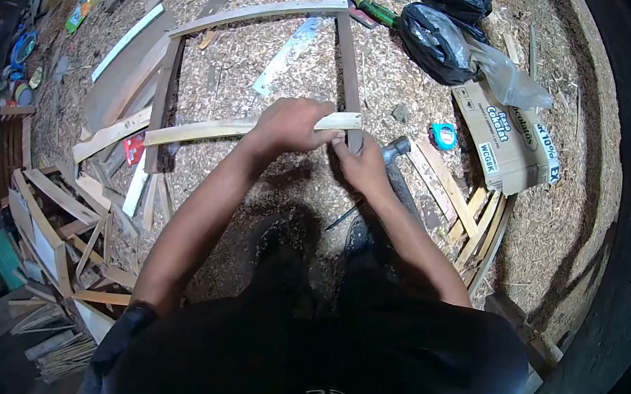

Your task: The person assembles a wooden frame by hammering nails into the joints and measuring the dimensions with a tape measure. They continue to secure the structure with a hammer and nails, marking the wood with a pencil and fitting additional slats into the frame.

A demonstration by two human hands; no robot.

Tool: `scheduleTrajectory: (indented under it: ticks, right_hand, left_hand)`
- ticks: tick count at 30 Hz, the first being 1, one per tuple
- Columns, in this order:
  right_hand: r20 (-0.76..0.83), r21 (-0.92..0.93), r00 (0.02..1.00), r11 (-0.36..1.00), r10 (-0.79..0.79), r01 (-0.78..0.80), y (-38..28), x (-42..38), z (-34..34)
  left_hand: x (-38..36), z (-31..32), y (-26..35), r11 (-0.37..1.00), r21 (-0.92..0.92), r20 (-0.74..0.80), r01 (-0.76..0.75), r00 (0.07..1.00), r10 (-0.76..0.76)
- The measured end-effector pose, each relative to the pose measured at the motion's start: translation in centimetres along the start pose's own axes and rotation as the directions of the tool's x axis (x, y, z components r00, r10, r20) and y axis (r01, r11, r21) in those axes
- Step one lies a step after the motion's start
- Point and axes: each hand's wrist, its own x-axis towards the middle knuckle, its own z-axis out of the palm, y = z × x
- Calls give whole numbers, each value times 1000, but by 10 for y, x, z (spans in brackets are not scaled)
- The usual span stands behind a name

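Observation:
A four-sided wooden frame (258, 12) lies on the shavings, with pale strips across its top and bottom and darker side pieces. My left hand (290, 125) is wrapped over the pale lower strip (199, 132), near its right end. Close beside it, my right hand (363, 164) is closed at the corner where that strip meets the dark right side piece (350, 62); its fingertips are partly hidden. A hammer (397, 155) rests just right of my right hand, its head upward and its handle running under the forearm.
To the right are a blue tape measure (443, 137), a cardboard box (502, 140), loose wooden strips (448, 182) and black plastic bags (435, 44). A green-handled tool (377, 11) lies beyond the frame. Scrap wood (59, 224) is piled at the left.

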Motion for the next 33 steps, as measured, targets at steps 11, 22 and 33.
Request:
scheduleTrajectory:
  ticks: [11, 22, 33]
  right_hand:
    - [233, 369, 932, 861, 278, -350, 2, 12, -6]
    - [33, 244, 994, 964, 103, -108, 4, 12, -28]
    - [249, 522, 902, 736, 352, -431, 11, 17, -22]
  left_hand:
    - [21, 27, -18, 958, -237, -78, 158, 980, -181]
    - [44, 27, -21, 947, -228, -78, 227, 965, -250]
    - [36, 28, -28, 963, -203, -36, 180, 981, -191]
